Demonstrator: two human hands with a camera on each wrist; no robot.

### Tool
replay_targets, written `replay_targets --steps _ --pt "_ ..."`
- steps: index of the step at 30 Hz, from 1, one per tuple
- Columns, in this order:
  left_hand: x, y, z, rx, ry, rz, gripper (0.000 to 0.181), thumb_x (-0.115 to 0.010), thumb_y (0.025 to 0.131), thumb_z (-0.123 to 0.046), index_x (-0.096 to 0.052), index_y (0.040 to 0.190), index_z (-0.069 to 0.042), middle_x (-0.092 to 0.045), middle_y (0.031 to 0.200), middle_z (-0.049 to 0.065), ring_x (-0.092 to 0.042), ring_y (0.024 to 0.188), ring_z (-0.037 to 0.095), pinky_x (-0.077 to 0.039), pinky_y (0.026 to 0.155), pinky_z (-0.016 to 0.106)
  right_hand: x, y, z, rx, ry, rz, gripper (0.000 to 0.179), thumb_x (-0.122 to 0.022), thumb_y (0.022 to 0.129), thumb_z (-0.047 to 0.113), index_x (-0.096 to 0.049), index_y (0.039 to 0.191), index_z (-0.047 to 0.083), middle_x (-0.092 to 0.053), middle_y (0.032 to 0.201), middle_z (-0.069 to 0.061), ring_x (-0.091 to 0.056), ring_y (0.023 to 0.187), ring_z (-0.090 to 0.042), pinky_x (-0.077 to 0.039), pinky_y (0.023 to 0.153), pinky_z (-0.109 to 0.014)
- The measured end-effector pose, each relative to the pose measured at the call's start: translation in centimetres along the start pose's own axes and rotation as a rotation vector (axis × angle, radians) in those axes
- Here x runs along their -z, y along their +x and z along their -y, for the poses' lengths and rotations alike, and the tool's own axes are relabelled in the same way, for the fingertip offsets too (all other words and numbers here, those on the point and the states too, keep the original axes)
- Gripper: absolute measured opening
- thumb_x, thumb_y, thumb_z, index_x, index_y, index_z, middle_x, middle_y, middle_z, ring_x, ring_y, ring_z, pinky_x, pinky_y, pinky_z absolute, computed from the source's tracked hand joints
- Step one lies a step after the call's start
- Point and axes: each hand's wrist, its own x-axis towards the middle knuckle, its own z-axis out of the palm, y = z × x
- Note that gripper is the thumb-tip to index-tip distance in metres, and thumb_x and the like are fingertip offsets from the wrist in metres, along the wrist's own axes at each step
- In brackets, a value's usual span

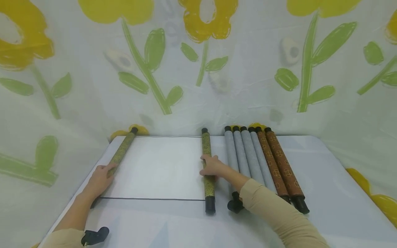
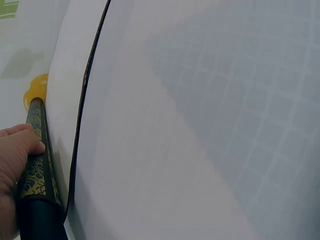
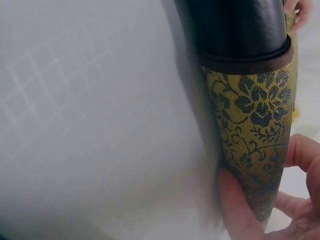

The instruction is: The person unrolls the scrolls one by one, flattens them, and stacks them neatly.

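A scroll with green-gold floral brocade lies partly unrolled, a white sheet [image 1: 158, 167] stretched flat between its two rolled ends. My left hand [image 1: 100, 177] grips the left roll [image 1: 123, 148], which slants along the table's left side. In the left wrist view, the fingers [image 2: 31, 142] rest over its dark floral cloth, above a black end knob [image 2: 42, 220]. My right hand [image 1: 214, 166] holds the right roll [image 1: 206, 144] around its middle. Thumb and fingers lie on opposite sides of the yellow brocade [image 3: 255, 107] in the right wrist view.
Right of the scroll, several grey rolled scrolls [image 1: 247, 151] lie side by side, followed by two brown patterned ones [image 1: 283, 162]. My right forearm crosses over their near ends. A flower-printed curtain [image 1: 242, 89] hangs behind the pale table [image 1: 328, 186].
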Motion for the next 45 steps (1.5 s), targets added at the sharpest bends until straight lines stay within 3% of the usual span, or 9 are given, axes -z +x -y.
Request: replay_targets --steps 8,16,26,32,42,45 --pt "0.3 -0.7 0.8 0.054 -0.011 0.002 0.043 -0.047 0.092 -0.006 -0.042 0.133 0.005 -0.037 0.119 0.042 -0.040 0.107 0.060 -0.041 0.080 0.065 -0.9 0.1 0.7 0.044 -0.035 -0.011 0.068 -0.073 0.080 0.023 -0.043 0.140 0.015 -0.038 0.130 -0.028 -0.053 0.086 -0.027 -0.051 0.057 -0.033" --pt "-0.1 -0.7 1.4 0.000 0.070 -0.096 0.038 -0.049 0.087 -0.004 -0.051 0.124 0.006 -0.047 0.109 0.044 -0.047 0.099 0.060 -0.042 0.074 0.064 -0.4 -0.1 0.1 0.055 -0.080 -0.024 0.077 -0.082 0.073 0.031 -0.043 0.137 0.015 -0.040 0.126 -0.027 -0.052 0.089 -0.028 -0.049 0.067 -0.037" --pt "0.3 -0.7 1.8 0.055 0.044 -0.104 0.041 -0.055 0.085 -0.005 -0.052 0.125 0.004 -0.041 0.117 0.046 -0.038 0.107 0.062 -0.034 0.085 0.071 1.1 -0.2 -0.9 -0.002 -0.036 0.028 0.067 -0.075 0.076 0.017 -0.047 0.137 0.015 -0.037 0.129 -0.027 -0.052 0.087 -0.027 -0.051 0.055 -0.030" --pt "0.5 -0.7 2.2 0.113 0.042 -0.069 0.042 -0.054 0.088 -0.007 -0.050 0.129 0.002 -0.037 0.122 0.046 -0.034 0.111 0.063 -0.034 0.085 0.072 1.8 -0.4 -0.9 -0.026 -0.034 0.071 0.056 -0.066 0.082 0.014 -0.048 0.135 0.012 -0.036 0.131 -0.025 -0.053 0.087 -0.026 -0.053 0.053 -0.030" --pt "0.3 -0.7 2.6 0.132 0.022 -0.054 0.043 -0.049 0.091 -0.008 -0.046 0.133 0.001 -0.037 0.123 0.043 -0.035 0.112 0.061 -0.033 0.086 0.071 1.8 0.0 -1.5 -0.022 -0.044 0.093 0.052 -0.063 0.084 0.014 -0.046 0.134 0.011 -0.034 0.133 -0.027 -0.054 0.086 -0.026 -0.053 0.051 -0.030" --pt "0.3 -0.8 2.6 0.123 0.022 -0.059 0.044 -0.050 0.090 -0.007 -0.046 0.133 0.002 -0.038 0.122 0.043 -0.036 0.111 0.060 -0.033 0.086 0.070 1.8 -0.1 -1.6 -0.007 -0.055 0.094 0.054 -0.069 0.084 0.018 -0.047 0.132 0.010 -0.034 0.132 -0.028 -0.054 0.085 -0.026 -0.053 0.052 -0.029"
